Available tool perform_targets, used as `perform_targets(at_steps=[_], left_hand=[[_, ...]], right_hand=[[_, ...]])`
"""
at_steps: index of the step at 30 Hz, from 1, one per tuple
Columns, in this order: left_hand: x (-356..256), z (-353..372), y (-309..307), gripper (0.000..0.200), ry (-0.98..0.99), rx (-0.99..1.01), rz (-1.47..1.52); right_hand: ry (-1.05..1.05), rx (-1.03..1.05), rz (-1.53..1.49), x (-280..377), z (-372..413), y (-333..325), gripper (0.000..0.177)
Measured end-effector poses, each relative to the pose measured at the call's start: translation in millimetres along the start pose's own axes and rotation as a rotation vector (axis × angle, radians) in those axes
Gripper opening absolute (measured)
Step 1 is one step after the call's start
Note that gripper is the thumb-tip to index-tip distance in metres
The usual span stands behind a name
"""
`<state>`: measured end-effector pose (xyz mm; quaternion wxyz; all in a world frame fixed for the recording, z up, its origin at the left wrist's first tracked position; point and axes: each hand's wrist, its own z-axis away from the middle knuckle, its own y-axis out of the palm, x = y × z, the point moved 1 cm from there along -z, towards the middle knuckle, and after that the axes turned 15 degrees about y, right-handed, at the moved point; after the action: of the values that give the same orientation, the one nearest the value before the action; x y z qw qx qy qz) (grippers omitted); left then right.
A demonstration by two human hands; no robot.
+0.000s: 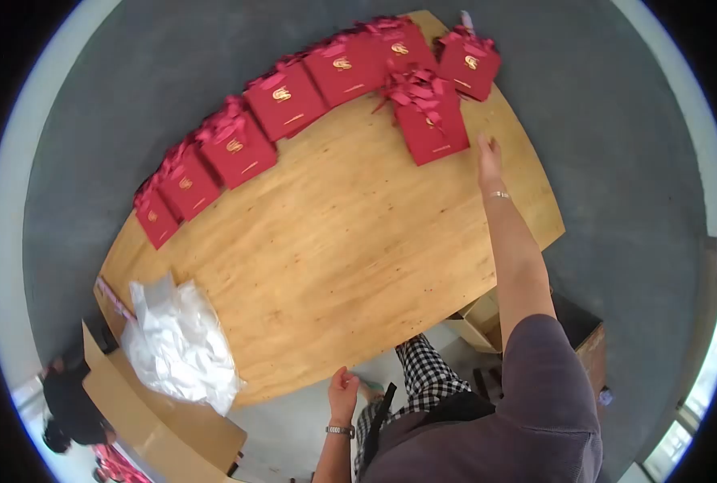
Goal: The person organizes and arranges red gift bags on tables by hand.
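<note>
My right hand (490,159) reaches out over the far right part of the table, fingers slightly apart and holding nothing that I can see. It is just right of a pile of red paper gift bags (431,129) with tangled red ribbons on top. Beyond it, near the far right edge, stands another group of red gift bags (469,68) with a gold emblem. My left hand (342,394) hangs by the near edge of the table, fingers loosely bent, with nothing visible in it.
Stacks of red ribboned bags (286,97) in several sizes line the far edge of the wooden table (334,233). Clear plastic bags (181,346) lie at the left. Cardboard boxes stand at lower left (165,419) and below right (481,322). Another person (77,406) is at far left.
</note>
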<state>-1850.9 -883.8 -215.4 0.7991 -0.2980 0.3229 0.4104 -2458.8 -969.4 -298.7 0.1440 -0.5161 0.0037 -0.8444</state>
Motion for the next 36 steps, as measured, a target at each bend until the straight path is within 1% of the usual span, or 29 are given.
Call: perform_targets(at_steps=[2,4,5,6,8,10,12,13,15,16,17,19,20,21,22,23,24,25,26,27,28,29,31,32,33,34,35,36], left_hand=[[5.5,17.4,-15.0,0.041,0.048,0.002,-0.043],[16.5,34.0,-34.1,0.040,0.137,-0.012,-0.126],[15.4,38.1,-45.1,0.040,0.191,0.023,-0.197],[12.4,47.0,-54.3,0.038,0.160,0.030,-0.170],[29.4,59.3,-78.2,0.040,0.180,0.060,0.046],[40.8,67.3,-109.7,0.038,0.228,0.121,0.004],[60.0,82.4,-138.2,0.038,0.231,0.087,-0.058],[66.9,92.5,-152.8,0.038,0.210,0.028,-0.109],[90.8,111.8,-180.0,0.040,0.141,-0.059,-0.066],[99.7,123.6,-189.6,0.040,0.044,-0.127,0.037],[107.3,137.6,-196.7,0.041,-0.058,-0.194,0.140],[120.2,165.7,-201.4,0.043,-0.159,-0.347,0.146],[121.1,179.3,-198.3,0.043,-0.242,-0.409,0.156],[123.0,192.5,-192.7,0.043,-0.322,-0.475,0.166],[138.7,208.9,-188.6,0.025,-0.244,-0.417,0.131],[160.0,223.2,-186.5,0.010,-0.165,-0.356,0.094],[186.2,232.4,-186.4,0.011,-0.323,-0.320,0.254],[196.4,236.4,-181.1,0.017,-0.488,-0.280,0.417],[188.7,237.2,-168.6,0.014,-0.495,-0.101,0.029],[181.2,242.0,-153.8,0.016,-0.491,0.087,-0.353],[188.5,248.4,-138.0,0.028,-0.525,-0.179,-0.040],[192.8,243.5,-132.5,0.028,-0.533,-0.175,-0.047],[193.5,232.0,-123.0,0.040,-0.426,0.019,-0.121],[146.7,208.5,-104.4,0.040,-0.423,0.020,-0.122],[95.1,192.1,-86.4,0.039,-0.448,-0.045,-0.140],[41.2,177.0,-68.4,0.039,-0.473,-0.109,-0.160],[70.4,173.4,-78.6,0.043,-0.458,-0.150,-0.041],[66.0,165.9,-81.1,0.042,-0.443,-0.196,0.016]], right_hand=[[0.015,-0.079,0.181,-42.5,5.9,-18.3,0.081],[0.185,0.055,0.128,-77.1,30.2,-33.0,0.077],[0.234,0.091,0.216,-69.9,80.4,-29.4,0.076],[0.284,0.097,0.304,-56.7,138.4,-31.4,0.076],[0.184,-0.214,0.562,-96.9,176.0,-37.5,0.076],[0.240,-0.144,0.327,-118.3,217.2,-36.8,0.077],[0.334,-0.095,0.314,-137.9,229.6,-32.3,0.074],[0.331,-0.105,0.316,-130.8,239.8,-28.8,0.074],[0.479,-0.026,0.129,-109.0,256.7,-11.9,0.077],[0.458,-0.069,0.062,-94.1,266.1,-1.8,0.073],[0.465,-0.079,0.055,-106.1,241.0,4.4,0.073],[0.191,-0.229,0.239,-147.8,167.7,10.0,0.069],[0.206,-0.232,0.246,-132.1,170.1,13.6,0.069],[0.099,-0.290,0.379,-89.4,187.0,26.2,0.059],[-0.009,-0.344,0.508,-54.7,195.8,34.7,0.049],[0.010,-0.343,0.508,-43.8,177.7,36.7,0.049],[0.018,-0.356,0.481,-36.0,152.9,40.1,0.045],[0.027,-0.370,0.463,-32.9,127.7,42.9,0.042],[0.042,-0.373,0.471,-34.3,105.3,44.0,0.042],[0.033,-0.426,0.555,-35.1,86.3,44.7,0.040],[0.022,-0.477,0.639,-37.6,72.4,42.7,0.039],[0.031,-0.481,0.645,-42.9,65.9,37.3,0.039],[-0.109,-0.388,0.621,-56.2,55.8,29.6,0.035],[-0.132,-0.230,0.415,-71.3,41.4,25.5,0.035],[-0.131,-0.231,0.414,-88.1,27.8,21.4,0.035],[-0.147,-0.108,0.262,-99.0,20.3,18.5,0.033],[-0.164,0.015,0.107,-101.4,17.2,16.9,0.032],[-0.164,0.011,0.101,-94.6,20.2,17.4,0.032]])
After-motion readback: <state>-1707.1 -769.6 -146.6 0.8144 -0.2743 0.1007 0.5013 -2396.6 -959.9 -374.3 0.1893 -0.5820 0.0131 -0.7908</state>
